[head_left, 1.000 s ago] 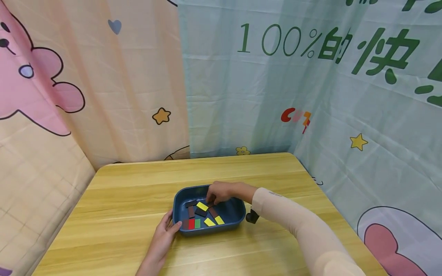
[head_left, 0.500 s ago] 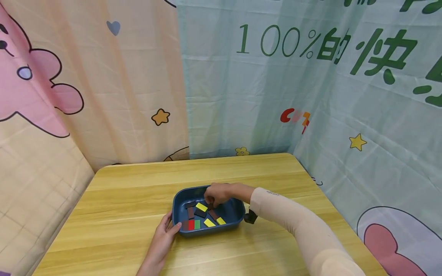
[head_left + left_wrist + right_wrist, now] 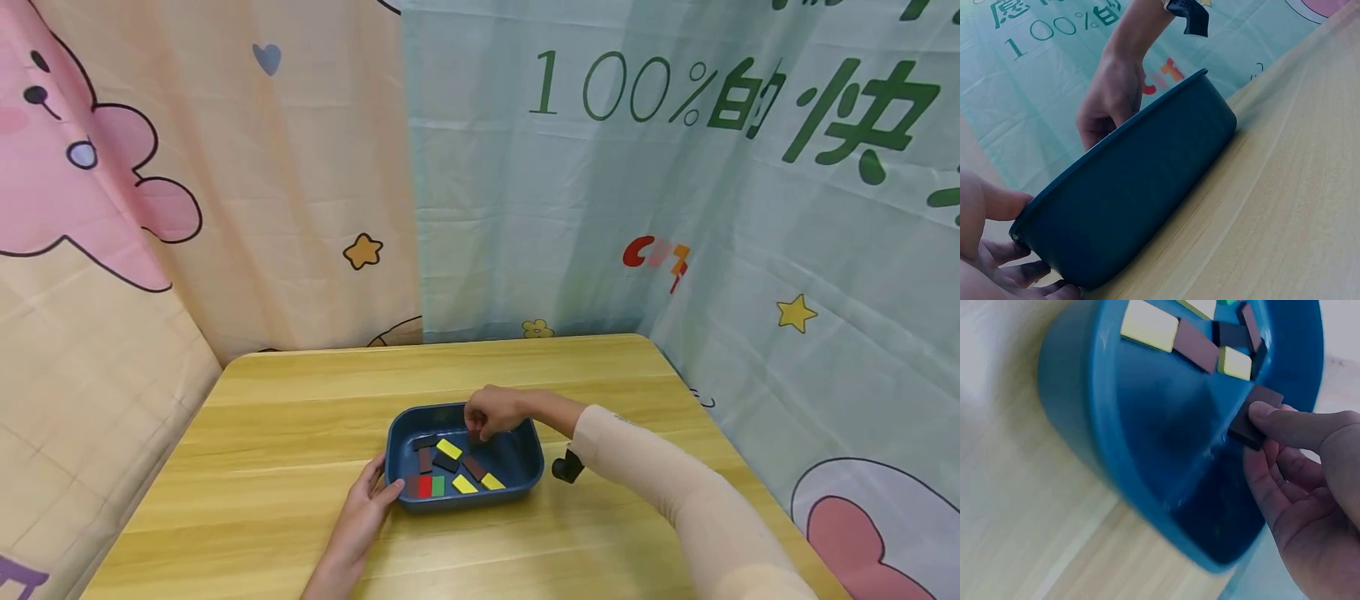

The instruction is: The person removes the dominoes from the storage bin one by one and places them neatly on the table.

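Note:
A dark blue plastic basin (image 3: 480,502) stands on the table with several flat rectangular blocks inside. My left hand (image 3: 358,512) holds its left end, thumb over the rim and fingers against the outer wall in the left wrist view. Over the back part of the basin, my right hand (image 3: 495,410) pinches a dark brown block (image 3: 1249,425) between thumb and fingers. Below it lie yellow blocks (image 3: 449,449), brown blocks (image 3: 474,467) and black blocks (image 3: 446,462). A red block (image 3: 425,487) and a green block (image 3: 438,486) lie side by side near the front left corner.
The wooden table (image 3: 285,433) extends around the basin. Printed curtains (image 3: 525,200) hang behind it and along both sides. A black device (image 3: 567,467) shows by the right sleeve (image 3: 660,475).
My right hand has risen a little and shifted right, lifting the brown block from among the others. My left hand keeps its hold on the basin. The head view has turned slightly left.

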`<state>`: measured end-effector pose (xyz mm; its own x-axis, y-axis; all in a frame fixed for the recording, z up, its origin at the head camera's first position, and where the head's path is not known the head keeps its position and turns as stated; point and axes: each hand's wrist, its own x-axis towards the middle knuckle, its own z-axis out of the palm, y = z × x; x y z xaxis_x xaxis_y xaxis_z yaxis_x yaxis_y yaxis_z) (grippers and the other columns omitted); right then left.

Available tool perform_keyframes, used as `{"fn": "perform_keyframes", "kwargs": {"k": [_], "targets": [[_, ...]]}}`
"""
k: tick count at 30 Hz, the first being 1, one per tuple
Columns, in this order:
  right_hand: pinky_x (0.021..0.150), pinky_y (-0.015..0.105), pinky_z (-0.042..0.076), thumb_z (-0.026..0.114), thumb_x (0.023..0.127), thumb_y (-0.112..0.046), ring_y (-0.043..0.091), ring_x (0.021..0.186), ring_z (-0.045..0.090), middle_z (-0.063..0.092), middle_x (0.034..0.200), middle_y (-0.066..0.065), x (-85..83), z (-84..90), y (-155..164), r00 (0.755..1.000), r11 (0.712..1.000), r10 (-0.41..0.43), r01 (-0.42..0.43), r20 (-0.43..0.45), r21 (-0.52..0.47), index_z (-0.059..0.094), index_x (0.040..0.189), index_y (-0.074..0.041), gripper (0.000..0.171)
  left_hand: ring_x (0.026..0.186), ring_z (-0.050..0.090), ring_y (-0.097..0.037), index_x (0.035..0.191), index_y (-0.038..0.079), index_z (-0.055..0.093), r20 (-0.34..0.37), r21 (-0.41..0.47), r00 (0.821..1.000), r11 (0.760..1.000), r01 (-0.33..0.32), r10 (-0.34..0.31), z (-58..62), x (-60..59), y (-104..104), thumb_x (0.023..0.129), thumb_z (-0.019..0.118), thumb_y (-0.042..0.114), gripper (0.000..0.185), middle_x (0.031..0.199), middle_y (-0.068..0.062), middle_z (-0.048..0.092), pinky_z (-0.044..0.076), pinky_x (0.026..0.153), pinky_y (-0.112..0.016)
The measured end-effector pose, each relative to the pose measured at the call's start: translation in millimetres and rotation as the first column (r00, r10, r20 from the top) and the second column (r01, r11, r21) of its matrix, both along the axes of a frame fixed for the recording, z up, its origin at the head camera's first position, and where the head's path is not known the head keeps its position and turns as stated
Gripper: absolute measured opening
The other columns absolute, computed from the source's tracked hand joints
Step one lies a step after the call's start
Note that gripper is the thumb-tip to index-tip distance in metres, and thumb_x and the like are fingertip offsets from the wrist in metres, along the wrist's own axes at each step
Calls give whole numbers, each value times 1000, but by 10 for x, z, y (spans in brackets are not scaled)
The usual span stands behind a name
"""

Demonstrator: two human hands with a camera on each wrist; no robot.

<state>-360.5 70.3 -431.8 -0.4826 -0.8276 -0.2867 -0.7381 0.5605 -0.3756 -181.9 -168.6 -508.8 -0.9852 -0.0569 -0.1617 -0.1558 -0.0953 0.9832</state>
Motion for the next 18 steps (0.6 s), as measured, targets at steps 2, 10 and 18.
{"fn": "perform_keyframes", "kwargs": {"k": [2,10,18], "targets": [[68,22,49,78,92,-2,8,73,53,58,80,-7,5,46,108,999,999,-44,44,15,-28,67,91,-14,16,150,16,-52,159,-8,23,-8,-3,1000,1000,6,-6,-13,-7,34,105,56,4,65,165,-32,14,26,119,-57],[69,26,53,76,92,-1,13,78,57,63,86,-3,-60,305,411,985,970,-162,171,63,-175,67,93,-9,12,147,26,-53,159,-6,25,-6,-9,1000,999,-31,31,6,-12,40,105,56,4,64,164,-33,16,30,118,-56],[75,32,60,72,92,5,18,84,64,66,92,5,-98,325,755,922,889,-308,367,236,-275,66,100,-1,12,150,17,-52,159,-8,23,-10,9,1000,1000,-15,15,22,-6,2,104,56,4,65,164,-33,15,26,119,-57]]}}
